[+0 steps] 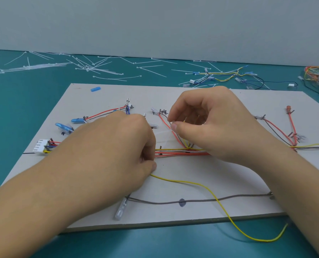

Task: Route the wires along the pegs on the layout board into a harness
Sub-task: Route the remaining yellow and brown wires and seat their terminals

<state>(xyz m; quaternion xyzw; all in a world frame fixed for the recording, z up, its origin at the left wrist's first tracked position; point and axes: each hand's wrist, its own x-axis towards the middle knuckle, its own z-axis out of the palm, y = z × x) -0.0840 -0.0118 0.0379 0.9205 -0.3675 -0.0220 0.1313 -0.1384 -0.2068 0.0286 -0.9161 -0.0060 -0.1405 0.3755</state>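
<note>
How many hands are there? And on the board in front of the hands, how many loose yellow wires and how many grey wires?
Hands: 2 (left hand, right hand)
Yellow wire: 1
Grey wire: 1
Total: 4

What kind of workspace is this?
Probably a wire-harness assembly bench: a pegged layout board with routed wires, loose cable ties across the teal table, and spare wire bundles at right.

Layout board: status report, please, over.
Left hand grips loose yellow wire. Right hand pinches white cable tie over red wire bundle. Slack hangs off board edge.
</note>
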